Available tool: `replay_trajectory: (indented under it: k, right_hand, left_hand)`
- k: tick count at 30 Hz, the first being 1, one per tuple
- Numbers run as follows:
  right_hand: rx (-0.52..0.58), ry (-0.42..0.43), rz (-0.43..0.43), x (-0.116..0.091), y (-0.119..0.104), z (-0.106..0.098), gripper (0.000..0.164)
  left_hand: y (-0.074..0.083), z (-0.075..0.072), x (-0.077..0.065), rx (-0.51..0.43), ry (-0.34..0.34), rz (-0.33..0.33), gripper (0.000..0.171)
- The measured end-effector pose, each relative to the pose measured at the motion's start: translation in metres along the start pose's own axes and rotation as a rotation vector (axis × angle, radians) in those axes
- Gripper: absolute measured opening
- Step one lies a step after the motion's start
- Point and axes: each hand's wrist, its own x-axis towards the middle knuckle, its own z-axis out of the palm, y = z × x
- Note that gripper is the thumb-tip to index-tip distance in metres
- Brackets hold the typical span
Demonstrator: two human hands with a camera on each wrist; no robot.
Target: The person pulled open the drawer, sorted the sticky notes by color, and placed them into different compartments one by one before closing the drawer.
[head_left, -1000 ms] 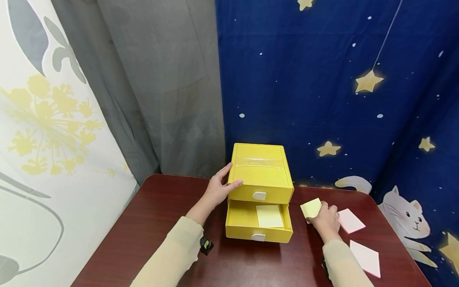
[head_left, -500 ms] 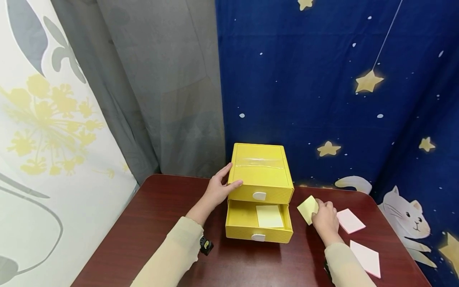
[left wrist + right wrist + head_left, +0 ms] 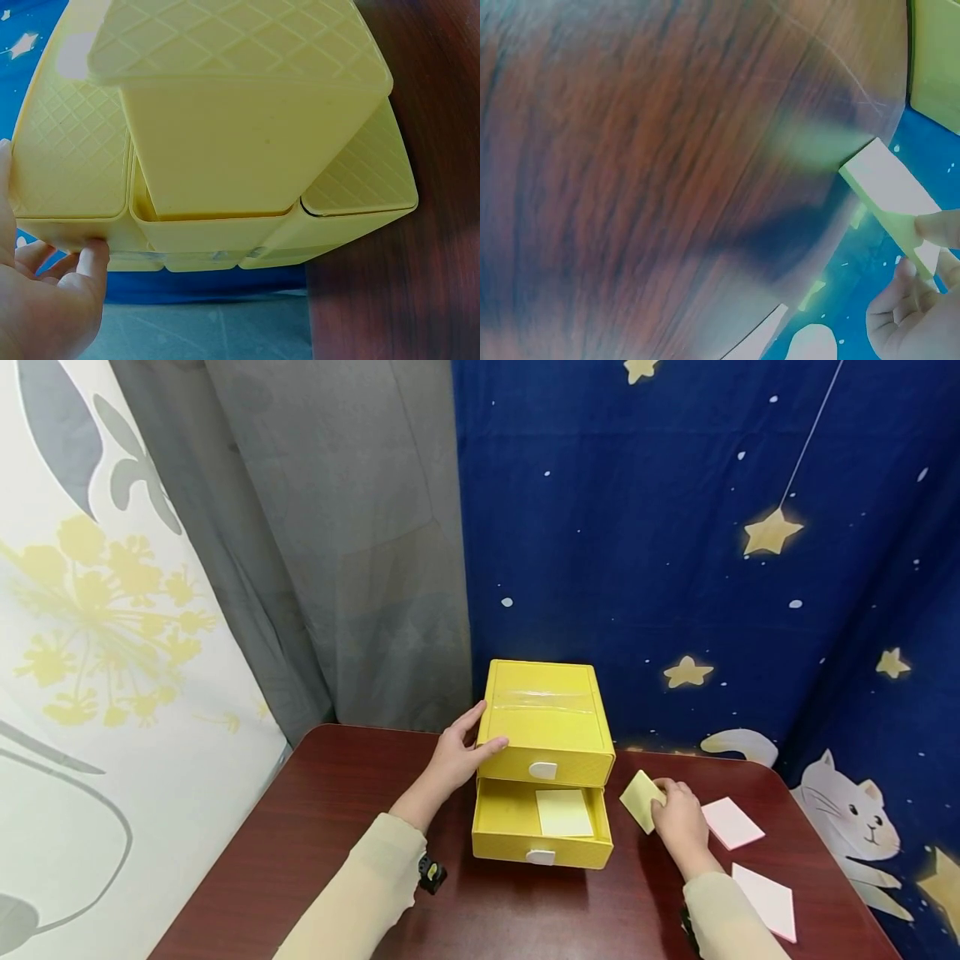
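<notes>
A yellow two-drawer box [image 3: 546, 685] stands on the table, its lower drawer [image 3: 506, 846] pulled out with a pale yellow sticky note pad [image 3: 564, 812] lying inside. My left hand [image 3: 454, 758] rests against the box's upper left side, fingers extended and thumb at the front corner; the left wrist view shows the hand [image 3: 56, 311] touching the box's edge. To the right of the box, my right hand [image 3: 681, 822] pinches a second yellow sticky note pad [image 3: 639, 800] by one edge. In the right wrist view that pad [image 3: 889, 180] is tilted, thumb on its face.
Two pink sticky note pads, a farther one [image 3: 732, 823] and a nearer one [image 3: 765, 900], lie on the dark red table [image 3: 322, 827] right of my right hand. A blue starry curtain [image 3: 675, 568] and a grey curtain [image 3: 360, 568] hang behind the table.
My right hand has lifted the yellow sticky note pad and tilted it, shifting slightly toward the box. The left hand and the drawer have stayed in place.
</notes>
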Motion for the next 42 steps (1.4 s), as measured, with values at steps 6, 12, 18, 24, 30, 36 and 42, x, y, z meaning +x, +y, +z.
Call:
replay_trajectory:
  k: [6, 12, 18, 24, 30, 36, 42]
  right_hand:
    - [0.019, -0.006, -0.008, -0.002, -0.005, -0.002, 0.026]
    - [0.001, 0.107, -0.126, -0.006, -0.006, -0.002, 0.015]
    - [-0.028, 0.241, -0.257, -0.014, -0.004, -0.004, 0.015]
    - [-0.026, 0.317, -0.335, -0.022, -0.006, -0.011, 0.015]
    - [-0.007, 0.371, -0.380, -0.029, -0.003, -0.017, 0.017]
    - [0.012, 0.390, -0.396, -0.036, -0.003, -0.026, 0.020]
    - [-0.003, 0.420, -0.447, -0.040, -0.003, -0.032, 0.020]
  left_hand:
    - [-0.001, -0.001, 0.000, -0.005, -0.002, -0.003, 0.080]
    - [0.001, -0.001, 0.000, -0.008, -0.003, 0.000, 0.079]
    - [0.001, 0.000, 0.000, -0.005, -0.007, -0.005, 0.079]
    - [0.002, 0.000, 0.000, -0.008, -0.004, -0.009, 0.079]
    - [0.001, 0.000, 0.000, -0.013, -0.003, -0.010, 0.079]
    - [0.001, 0.000, -0.001, -0.009, -0.001, -0.009, 0.078]
    - [0.001, 0.000, -0.001, -0.011, 0.003, -0.007, 0.078]
